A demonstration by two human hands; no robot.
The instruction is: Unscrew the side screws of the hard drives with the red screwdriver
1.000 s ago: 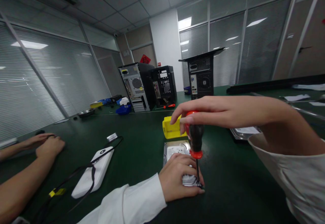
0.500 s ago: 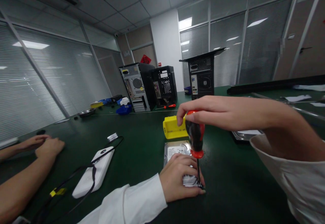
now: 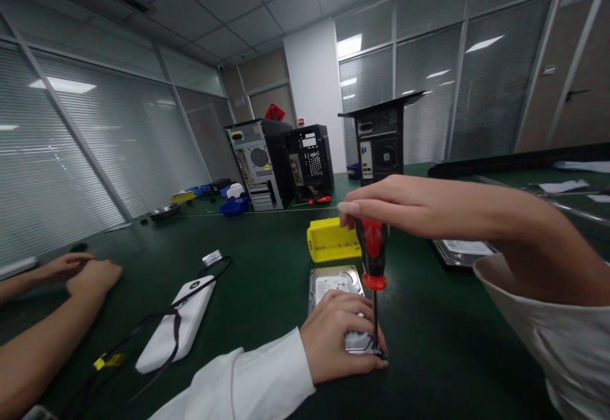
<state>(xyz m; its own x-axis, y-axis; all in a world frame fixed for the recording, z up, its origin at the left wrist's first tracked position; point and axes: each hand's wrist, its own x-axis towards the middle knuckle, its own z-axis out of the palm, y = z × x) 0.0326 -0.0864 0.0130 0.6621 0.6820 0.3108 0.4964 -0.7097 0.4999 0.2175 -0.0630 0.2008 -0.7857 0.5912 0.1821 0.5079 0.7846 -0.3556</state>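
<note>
A silver hard drive (image 3: 336, 281) lies on the green table. My left hand (image 3: 339, 337) grips it across its near half, thumb along the near edge and fingers over the far right side, covering much of the label. A screwdriver (image 3: 374, 248) with a red and black handle stands nearly upright, its tip at the drive's near right corner beside my left fingertips. Over the top of its handle is my right hand (image 3: 381, 204), palm down, with fingers reaching left past it. Just behind the drive sits a yellow bin (image 3: 331, 242).
A white power bank (image 3: 181, 325) with a black cable lies at left, near another person's hands (image 3: 90, 274). Computer cases (image 3: 260, 162) stand at the back, with a second screwdriver (image 3: 319, 200) before them. Another hard drive (image 3: 460, 251) is partly behind my right wrist.
The screwdriver handle has turned and stands slightly more upright. My right fingers have straightened and shifted over its top. My left hand keeps its place on the drive.
</note>
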